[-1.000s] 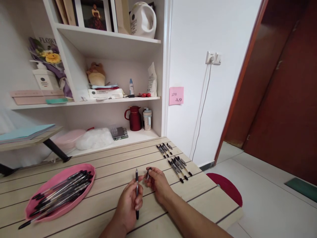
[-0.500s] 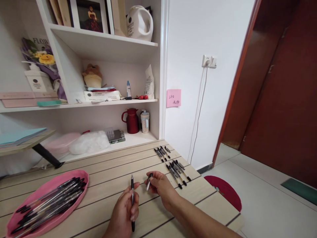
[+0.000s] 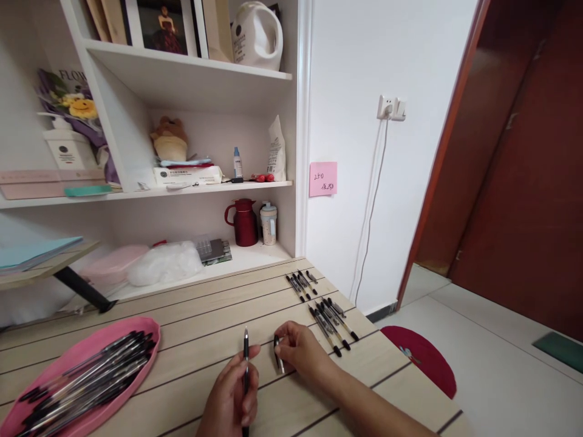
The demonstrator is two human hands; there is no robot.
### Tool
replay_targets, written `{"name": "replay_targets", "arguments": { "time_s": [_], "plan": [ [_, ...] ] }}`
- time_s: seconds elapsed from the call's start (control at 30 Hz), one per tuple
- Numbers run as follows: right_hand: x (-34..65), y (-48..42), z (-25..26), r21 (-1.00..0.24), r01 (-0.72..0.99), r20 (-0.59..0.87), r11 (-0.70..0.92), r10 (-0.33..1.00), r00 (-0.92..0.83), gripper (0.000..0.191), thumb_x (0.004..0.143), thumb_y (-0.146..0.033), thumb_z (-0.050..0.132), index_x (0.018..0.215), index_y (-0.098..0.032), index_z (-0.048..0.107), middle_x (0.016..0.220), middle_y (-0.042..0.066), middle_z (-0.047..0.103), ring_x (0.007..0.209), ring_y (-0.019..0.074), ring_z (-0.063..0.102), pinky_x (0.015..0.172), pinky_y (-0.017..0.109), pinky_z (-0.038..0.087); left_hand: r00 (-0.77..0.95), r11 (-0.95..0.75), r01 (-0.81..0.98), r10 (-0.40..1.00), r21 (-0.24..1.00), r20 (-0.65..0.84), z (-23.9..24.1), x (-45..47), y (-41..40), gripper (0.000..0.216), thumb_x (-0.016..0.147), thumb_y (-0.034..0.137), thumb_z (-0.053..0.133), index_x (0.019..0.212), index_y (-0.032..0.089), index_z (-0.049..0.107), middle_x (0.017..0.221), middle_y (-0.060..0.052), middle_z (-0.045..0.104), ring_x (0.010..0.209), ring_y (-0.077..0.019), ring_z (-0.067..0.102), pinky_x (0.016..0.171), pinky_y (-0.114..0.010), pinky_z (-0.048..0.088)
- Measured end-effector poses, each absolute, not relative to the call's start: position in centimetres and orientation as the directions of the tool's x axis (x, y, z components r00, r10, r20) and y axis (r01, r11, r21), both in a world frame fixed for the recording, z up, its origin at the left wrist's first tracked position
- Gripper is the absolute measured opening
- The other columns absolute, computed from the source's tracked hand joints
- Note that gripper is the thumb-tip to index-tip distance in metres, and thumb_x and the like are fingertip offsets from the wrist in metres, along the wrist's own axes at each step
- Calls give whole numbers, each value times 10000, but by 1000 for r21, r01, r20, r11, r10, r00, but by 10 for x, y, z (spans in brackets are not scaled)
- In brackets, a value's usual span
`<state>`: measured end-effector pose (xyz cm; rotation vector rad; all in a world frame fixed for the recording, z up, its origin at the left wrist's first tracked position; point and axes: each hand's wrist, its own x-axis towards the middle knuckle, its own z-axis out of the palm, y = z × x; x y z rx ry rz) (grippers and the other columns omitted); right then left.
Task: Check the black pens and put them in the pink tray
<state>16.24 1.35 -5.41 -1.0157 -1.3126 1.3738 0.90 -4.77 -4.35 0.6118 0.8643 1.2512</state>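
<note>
My left hand (image 3: 230, 397) is closed around a black pen (image 3: 246, 373) held upright with its bare tip pointing up. Just to its right, my right hand (image 3: 303, 355) pinches the pen cap (image 3: 278, 354) between thumb and fingers, a short gap from the pen. Both hands hover over the wooden slatted table (image 3: 195, 331). A pink oval tray (image 3: 77, 376) with several black pens lies at the left. Several pens in rows (image 3: 319, 303) lie on the table beyond my right hand.
White shelves (image 3: 182, 182) behind the table hold a red jug (image 3: 246, 221), a cup, bottles, boxes and a white canister. A pink sticky note (image 3: 323, 178) and a wall socket with a cable are on the wall. A red mat (image 3: 421, 358) lies on the floor by a brown door.
The right hand has turned the cap and lowered it closer to the pen. The left hand and pen dropped slightly in view as the camera shifted.
</note>
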Motion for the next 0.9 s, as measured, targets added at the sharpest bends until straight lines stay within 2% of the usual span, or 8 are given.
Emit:
{"name": "replay_targets", "arguments": {
  "time_s": [0.1, 0.23, 0.37, 0.5, 0.57, 0.67, 0.77, 0.9],
  "plan": [
    [186, 26, -38, -981, 123, 130, 152, 977, -171, 157, 574, -142, 578, 727, -174, 590, 484, -52, 531, 420, 86, 446, 433, 198, 306, 79, 243, -543, 968, 804, -240, -41, 10, -49, 390, 646, 298, 584, 1007, 160, 537, 532, 44, 503, 283, -19, 277, 284, -160, 148],
    [229, 43, 0, -915, 352, 170, 198, 979, -109, 206, 604, -147, 539, 793, -167, 620, 484, -43, 526, 428, 92, 445, 436, 204, 296, 70, 249, -532, 965, 809, -251, -37, 12, -49, 380, 647, 310, 581, 996, 163, 547, 530, 45, 497, 285, -22, 279, 285, -162, 148],
    [256, 45, 19, -899, 399, 183, 182, 982, -35, 248, 636, -188, 520, 864, -167, 614, 514, -42, 527, 439, 88, 438, 450, 210, 305, 66, 245, -522, 967, 817, -248, -36, 12, -50, 357, 653, 308, 581, 980, 166, 559, 541, 44, 496, 295, -20, 282, 289, -161, 159],
    [261, 38, 11, -866, 475, 148, 155, 988, -53, 261, 626, -181, 523, 868, -167, 619, 547, -21, 561, 458, 97, 456, 454, 216, 307, 67, 241, -520, 968, 820, -242, -38, 11, -52, 350, 666, 305, 579, 986, 166, 563, 567, 39, 503, 312, -17, 287, 296, -160, 168],
    [258, 38, 4, -780, 609, 142, 147, 988, -56, 237, 607, -168, 536, 820, -173, 638, 599, 6, 598, 508, 114, 494, 466, 219, 312, 69, 242, -516, 968, 822, -241, -38, 11, -53, 342, 677, 308, 573, 990, 168, 563, 569, 42, 496, 319, -17, 286, 300, -160, 172],
    [251, 44, -2, -561, 817, 147, 133, 987, -59, 202, 584, -149, 550, 753, -181, 656, 694, 38, 635, 640, 151, 547, 519, 223, 334, 71, 232, -516, 971, 825, -229, -37, 11, -55, 333, 697, 314, 560, 1001, 177, 558, 575, 47, 484, 336, -20, 295, 311, -159, 187],
    [242, 53, -3, -359, 926, 92, 119, 992, -92, 214, 585, -136, 549, 765, -182, 656, 775, 51, 648, 744, 171, 566, 571, 222, 350, 62, 221, -517, 973, 827, -221, -35, 12, -56, 339, 704, 315, 559, 1013, 175, 556, 582, 45, 485, 345, -19, 298, 318, -160, 197],
    [233, 60, -5, -282, 953, 48, 111, 994, -102, 223, 589, -118, 547, 780, -169, 650, 832, 78, 646, 789, 186, 573, 594, 227, 359, 61, 225, -519, 972, 825, -227, -34, 12, -55, 359, 701, 303, 566, 1034, 170, 549, 578, 45, 485, 348, -20, 302, 320, -160, 192]
  ]
}}
